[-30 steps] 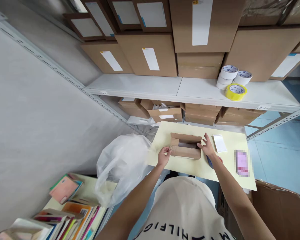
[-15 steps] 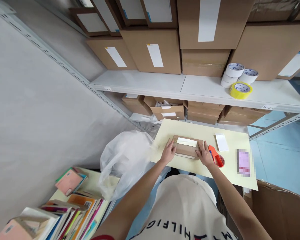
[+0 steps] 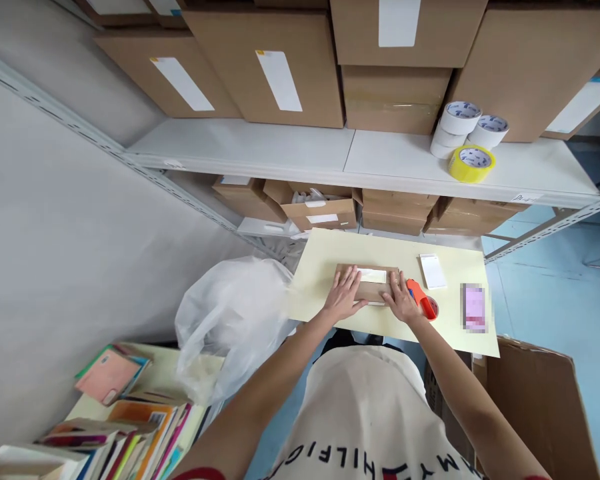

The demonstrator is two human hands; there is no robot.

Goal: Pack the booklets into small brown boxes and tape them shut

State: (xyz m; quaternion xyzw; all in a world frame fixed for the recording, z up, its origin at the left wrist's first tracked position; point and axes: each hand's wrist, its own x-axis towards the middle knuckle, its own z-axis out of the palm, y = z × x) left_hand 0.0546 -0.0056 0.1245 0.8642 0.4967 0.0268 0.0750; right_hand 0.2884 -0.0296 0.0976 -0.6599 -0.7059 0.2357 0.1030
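Observation:
A small brown cardboard box (image 3: 372, 288) with a white label on top lies closed on the pale yellow table (image 3: 330, 267). My left hand (image 3: 344, 296) lies flat on its left part, fingers stretched out. My right hand (image 3: 400, 301) presses on its right end, fingers spread. An orange tape dispenser (image 3: 422, 300) lies just right of my right hand.
A white pad (image 3: 433, 271) and a pink item (image 3: 474, 307) lie on the table's right side. Tape rolls (image 3: 464, 141) sit on the white shelf among brown cartons. A white plastic bag (image 3: 230, 313) bulges at left; books (image 3: 120, 413) lie lower left; a large carton (image 3: 540, 400) stands lower right.
The box was open with both hands at its flaps; now the flaps are folded shut and both hands rest flat on top. The tape dispenser has come into sight.

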